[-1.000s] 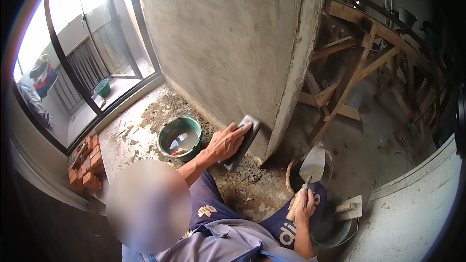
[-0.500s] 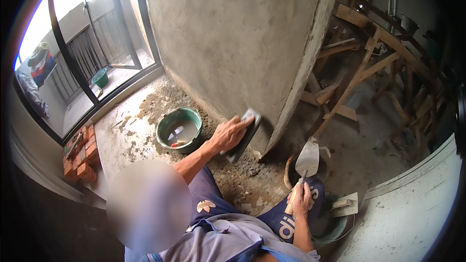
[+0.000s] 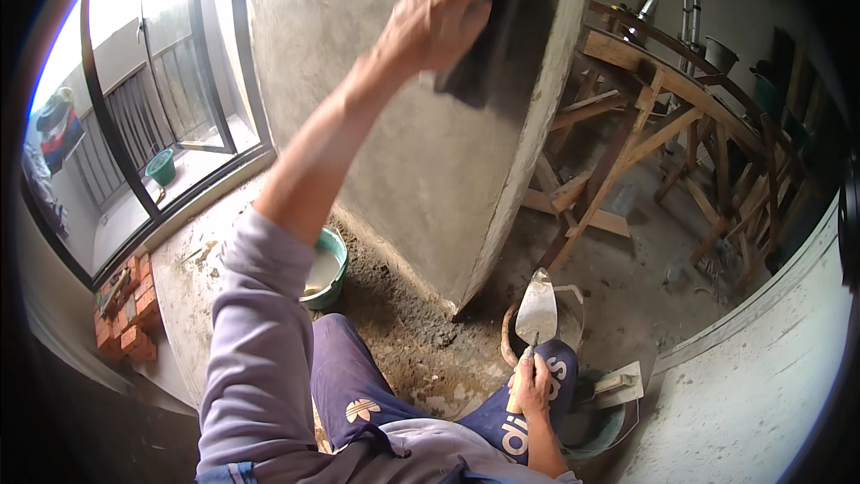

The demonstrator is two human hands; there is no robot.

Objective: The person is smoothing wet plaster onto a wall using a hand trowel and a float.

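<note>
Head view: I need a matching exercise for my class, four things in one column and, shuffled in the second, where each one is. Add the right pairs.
Things:
1. Float
2. Trowel
3. Bricks
4. Trestle

Places:
A. In the right hand
B. Right of the wall, on the floor
C. In the left hand
D. Piled at far left

Pairs: 1-C, 2-A, 3-D, 4-B

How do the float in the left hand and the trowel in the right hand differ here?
The float looks dark; the trowel has a pale grey blade. The float is up at the grey wall; the trowel is low, near the right knee. Both are hand-held, one per hand.
</note>
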